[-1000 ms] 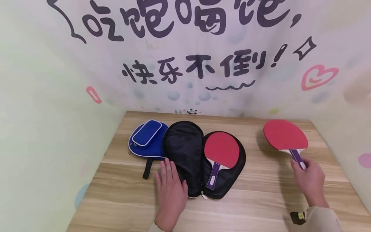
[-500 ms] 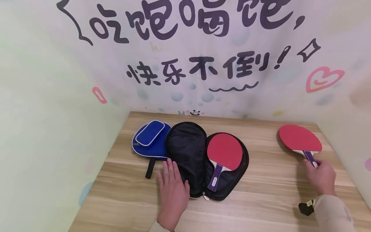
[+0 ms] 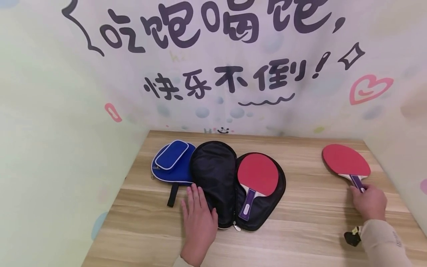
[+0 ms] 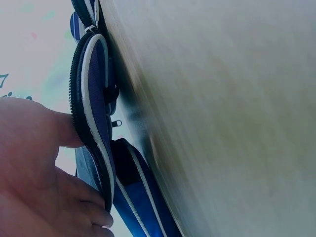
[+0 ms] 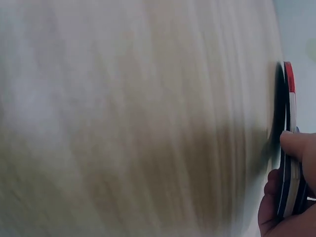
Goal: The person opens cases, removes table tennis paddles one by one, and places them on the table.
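On the right of the head view, my right hand (image 3: 369,203) grips the purple handle of a red table tennis paddle (image 3: 346,160). That paddle is low over the tabletop; whether it touches is hard to tell. My left hand (image 3: 199,222) rests with straight fingers on the lower left edge of a black paddle case (image 3: 213,178), spread open. A second red paddle (image 3: 258,174) lies on the case's right half, handle toward me. In the left wrist view, thumb and fingers lie over the zippered rim (image 4: 89,98).
Left of the black case lies a blue case (image 3: 185,172) with white piping, its small pouch (image 3: 172,154) and a black strap (image 3: 172,194). A small dark object (image 3: 352,237) shows beside the right sleeve. Walls border the wooden table (image 3: 300,237) at back and sides.
My right hand has moved the gripped paddle to the right and down toward the tabletop, then holds nearly still. The left hand stays on the black case.
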### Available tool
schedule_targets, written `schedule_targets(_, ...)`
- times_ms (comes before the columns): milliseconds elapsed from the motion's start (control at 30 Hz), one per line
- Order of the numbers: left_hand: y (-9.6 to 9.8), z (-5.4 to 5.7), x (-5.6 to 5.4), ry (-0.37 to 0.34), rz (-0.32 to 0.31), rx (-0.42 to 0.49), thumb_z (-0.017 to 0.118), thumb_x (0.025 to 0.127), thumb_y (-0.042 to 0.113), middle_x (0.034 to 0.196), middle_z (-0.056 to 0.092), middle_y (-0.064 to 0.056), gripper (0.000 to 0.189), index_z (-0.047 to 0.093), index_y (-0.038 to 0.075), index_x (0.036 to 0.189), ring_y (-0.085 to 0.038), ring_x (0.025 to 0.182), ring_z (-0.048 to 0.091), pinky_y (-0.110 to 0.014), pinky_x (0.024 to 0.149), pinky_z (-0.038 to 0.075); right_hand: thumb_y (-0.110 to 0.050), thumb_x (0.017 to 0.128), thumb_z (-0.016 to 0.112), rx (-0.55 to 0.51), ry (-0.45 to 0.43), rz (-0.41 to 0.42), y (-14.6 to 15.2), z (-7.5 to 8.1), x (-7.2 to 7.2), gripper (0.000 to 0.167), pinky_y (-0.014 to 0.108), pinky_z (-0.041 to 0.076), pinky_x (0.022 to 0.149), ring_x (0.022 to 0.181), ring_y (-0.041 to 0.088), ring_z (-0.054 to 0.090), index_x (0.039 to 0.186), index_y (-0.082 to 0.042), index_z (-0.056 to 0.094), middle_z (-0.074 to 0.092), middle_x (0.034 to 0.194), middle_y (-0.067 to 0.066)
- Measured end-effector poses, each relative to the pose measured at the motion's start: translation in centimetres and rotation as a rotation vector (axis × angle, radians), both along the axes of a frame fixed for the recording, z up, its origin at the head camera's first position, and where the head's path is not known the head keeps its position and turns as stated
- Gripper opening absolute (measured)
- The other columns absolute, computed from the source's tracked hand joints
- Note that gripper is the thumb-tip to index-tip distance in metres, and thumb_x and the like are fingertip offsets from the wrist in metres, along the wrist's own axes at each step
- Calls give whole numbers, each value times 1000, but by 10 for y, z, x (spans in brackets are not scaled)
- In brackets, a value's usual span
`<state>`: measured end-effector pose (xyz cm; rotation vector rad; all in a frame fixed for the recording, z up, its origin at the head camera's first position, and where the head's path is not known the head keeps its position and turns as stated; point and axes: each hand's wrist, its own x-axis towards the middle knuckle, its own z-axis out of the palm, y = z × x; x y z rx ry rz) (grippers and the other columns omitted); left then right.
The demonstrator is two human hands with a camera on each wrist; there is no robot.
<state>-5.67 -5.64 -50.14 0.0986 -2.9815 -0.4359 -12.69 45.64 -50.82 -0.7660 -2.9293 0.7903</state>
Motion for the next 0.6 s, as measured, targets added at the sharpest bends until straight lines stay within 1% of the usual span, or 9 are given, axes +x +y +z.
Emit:
schedule_targets(100,0,-1,0,2,1,2,69,94,34,169,22,-21,84,30,-4,158,-39,159,18,-64,123,23,-31,101,58,17,-33,-4,-2,-3,1,63,40,34,71,93,47,48,134,22,48,55,111,44)
schedule_targets(333,-1,-3,0,15,-6,-1,68,95,33,169,21,-22,84,29,-5,158,-39,159,18,-63,123,25,-26,101,56,56,-71,0,-3,-7,2,59,56,33,82,100,52,41,134,22,46,52,107,43)
schedule_targets(433,-1,-3,0,21,-4,1,68,95,33,169,21,-22,83,29,-5,157,-39,159,18,-64,122,25,-27,101,54,53,-108,1,-4,-6,2,60,59,33,82,103,54,37,136,22,43,47,109,43)
schedule_targets(600,-1,-4,0,27,-3,1,68,95,33,169,21,-22,83,29,-6,157,-39,159,18,-64,122,25,-28,101,52,22,-173,-10,-5,-2,1,62,61,34,82,103,56,34,137,21,40,40,110,41)
